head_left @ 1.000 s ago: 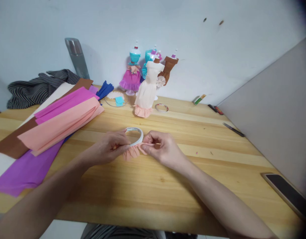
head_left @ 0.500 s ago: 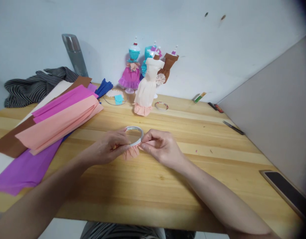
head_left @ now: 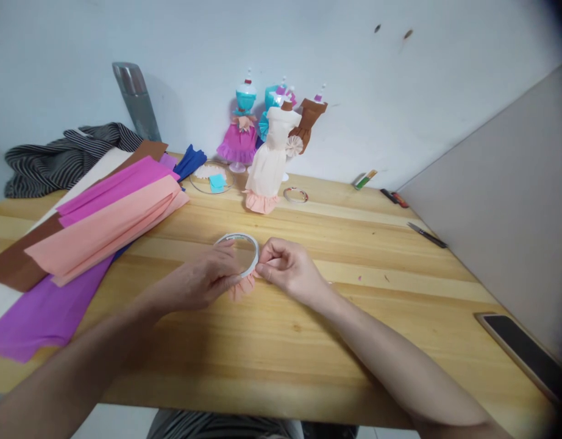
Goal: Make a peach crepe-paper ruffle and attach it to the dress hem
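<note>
A nearly used-up roll of tape point(head_left: 256, 252), a thin white ring, is gripped at its lower left by my left hand point(head_left: 212, 274), which is closed around it. A gathered strip of peach crepe paper point(head_left: 241, 288) hangs in pleats below the ring, beside the left thumb. My right hand point(head_left: 283, 263) is closed in a pinch at the ring's right edge, at the end of the peach strip. Its fingertips hide most of what they hold. Both hands are just above the wooden table point(head_left: 299, 360).
Crepe paper sheets, the peach one point(head_left: 107, 231) on top, lie at the left near a striped cloth point(head_left: 71, 158) and a bottle point(head_left: 137, 100). Several dressed mini mannequins, including one in a white dress point(head_left: 272, 152), stand behind. A craft knife point(head_left: 427, 235) and phone point(head_left: 521, 353) lie right.
The tape roll has shifted slightly left and tilted, and my left hand has moved a little down with it. My right hand stays at the ring's right edge, still pinched.
</note>
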The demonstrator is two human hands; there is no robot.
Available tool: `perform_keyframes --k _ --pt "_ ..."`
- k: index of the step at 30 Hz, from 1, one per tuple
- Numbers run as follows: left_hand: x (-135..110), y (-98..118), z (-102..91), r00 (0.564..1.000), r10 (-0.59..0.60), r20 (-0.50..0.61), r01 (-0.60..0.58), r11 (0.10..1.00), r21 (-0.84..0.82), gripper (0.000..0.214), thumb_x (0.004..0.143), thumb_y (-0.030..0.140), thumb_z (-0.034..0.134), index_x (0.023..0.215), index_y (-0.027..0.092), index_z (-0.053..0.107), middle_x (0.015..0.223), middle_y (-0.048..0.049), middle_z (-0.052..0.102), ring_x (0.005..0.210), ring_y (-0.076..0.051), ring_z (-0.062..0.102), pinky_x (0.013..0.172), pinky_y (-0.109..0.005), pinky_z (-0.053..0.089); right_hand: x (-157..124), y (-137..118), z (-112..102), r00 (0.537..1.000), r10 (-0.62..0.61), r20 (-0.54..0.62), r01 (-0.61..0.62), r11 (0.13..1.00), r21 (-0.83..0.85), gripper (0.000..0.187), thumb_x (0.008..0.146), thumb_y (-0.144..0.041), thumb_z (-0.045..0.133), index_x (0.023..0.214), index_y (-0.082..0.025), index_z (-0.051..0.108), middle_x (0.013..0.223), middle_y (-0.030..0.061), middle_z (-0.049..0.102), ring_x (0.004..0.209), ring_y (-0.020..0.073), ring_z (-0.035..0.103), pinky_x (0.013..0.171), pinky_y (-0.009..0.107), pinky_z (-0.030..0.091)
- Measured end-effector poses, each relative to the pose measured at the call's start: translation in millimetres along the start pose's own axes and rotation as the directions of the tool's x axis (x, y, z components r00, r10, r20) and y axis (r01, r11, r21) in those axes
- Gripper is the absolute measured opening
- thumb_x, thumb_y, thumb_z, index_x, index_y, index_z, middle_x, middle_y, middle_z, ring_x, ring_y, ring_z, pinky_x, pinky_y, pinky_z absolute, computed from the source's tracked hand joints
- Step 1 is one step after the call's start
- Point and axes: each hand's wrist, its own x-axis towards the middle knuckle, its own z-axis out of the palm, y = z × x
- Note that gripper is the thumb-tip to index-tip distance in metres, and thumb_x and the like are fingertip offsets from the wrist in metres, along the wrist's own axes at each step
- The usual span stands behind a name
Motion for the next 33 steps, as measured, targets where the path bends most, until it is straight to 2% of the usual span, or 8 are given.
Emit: perform_keyframes --k 2,5,9,11,15,20,28,33 --pt "-1 -1 -1.9 1.0 -0.014 -0.01 0.014 1.0 -0.004 0.033 0.093 0.023 0.041 0.065 0.015 0.058 0.069 -0.0027 0.064 0.071 -0.013 0.056 0.096 -0.031 0.039 1 -1 -3 1.0 0.009 0.024 -0.01 1.0 0.025 0.027 0.069 -0.028 0.068 0.067 -0.02 0.043 0.05 -0.0081 0.043 0.042 0.0053 0.038 0.042 0.018 0.027" --pt "-2 -5 -6.1 0.999 -0.032 -0.037 0.03 0.998 -0.051 0.031 0.093 0.023 0.043 0.067 0.016 0.058 0.067 -0.0004 0.064 0.067 -0.011 0.055 0.106 -0.036 0.032 1 -7 -10 0.998 -0.031 0.061 0.03 1.0 0.009 0.028 0.072 -0.035 0.068 0.069 -0.02 0.045 0.051 -0.007 0.044 0.044 0.0062 0.039 0.044 0.019 0.029" --pt "-4 -9 -9.0 0.996 -0.059 -0.067 0.052 0.994 -0.101 0.031 0.092 0.024 0.045 0.066 0.015 0.059 0.065 0.0002 0.063 0.065 -0.011 0.055 0.106 -0.038 0.033 1 -13 -17 0.986 -0.165 0.004 0.164 0.978 -0.129 0.022 0.073 -0.035 0.067 0.073 -0.017 0.054 0.065 -0.0009 0.055 0.056 0.0091 0.047 0.052 0.022 0.038" --pt "-5 -10 -9.0 0.996 -0.052 -0.072 0.044 0.994 -0.1 0.03 0.091 0.024 0.046 0.066 0.015 0.059 0.064 -0.0002 0.063 0.066 -0.012 0.055 0.106 -0.038 0.035 0 -12 -17 0.981 -0.19 -0.02 0.184 0.965 -0.185 0.018 0.073 -0.032 0.067 0.074 -0.016 0.057 0.068 0.0009 0.058 0.06 0.0103 0.049 0.054 0.023 0.04" --pt "-5 -11 -8.1 0.997 -0.028 -0.071 0.022 0.996 -0.082 0.032 0.092 0.026 0.045 0.065 0.016 0.059 0.063 -0.0001 0.061 0.067 -0.012 0.056 0.102 -0.037 0.039 -3 -9 -15 0.987 -0.156 -0.032 0.147 0.97 -0.192 0.016 0.072 -0.029 0.066 0.072 -0.016 0.057 0.063 -0.0006 0.056 0.055 0.0095 0.047 0.052 0.022 0.038" --pt "-6 -11 -6.6 0.997 -0.044 -0.07 0.039 0.997 -0.069 0.032 0.092 0.031 0.046 0.067 0.016 0.061 0.062 -0.0002 0.061 0.068 -0.013 0.056 0.1 -0.035 0.042 -8 -14 -9 0.995 -0.094 -0.017 0.092 0.99 -0.105 0.016 0.072 -0.027 0.065 0.068 -0.017 0.053 0.061 -0.002 0.051 0.051 0.0081 0.044 0.048 0.021 0.035" --pt "-6 -10 -6.1 0.997 -0.04 -0.07 0.037 0.998 -0.052 0.032 0.093 0.031 0.043 0.072 0.016 0.063 0.062 0.0001 0.061 0.066 -0.012 0.056 0.098 -0.033 0.043 -10 -15 -4 0.989 -0.143 0.026 0.145 0.985 -0.094 0.012 0.075 -0.026 0.063 0.07 -0.017 0.059 0.063 0.0002 0.057 0.055 0.0095 0.048 0.051 0.022 0.039" --pt "-5 -9 -6.7 0.996 -0.058 -0.064 0.055 0.998 -0.039 0.035 0.093 0.033 0.043 0.067 0.017 0.061 0.059 0.0012 0.059 0.063 -0.011 0.055 0.098 -0.033 0.043 -9 -19 -4 0.987 -0.152 0.043 0.153 0.988 -0.029 0.013 0.076 -0.029 0.062 0.07 -0.017 0.06 0.06 -0.0008 0.056 0.051 0.0083 0.047 0.048 0.021 0.038"
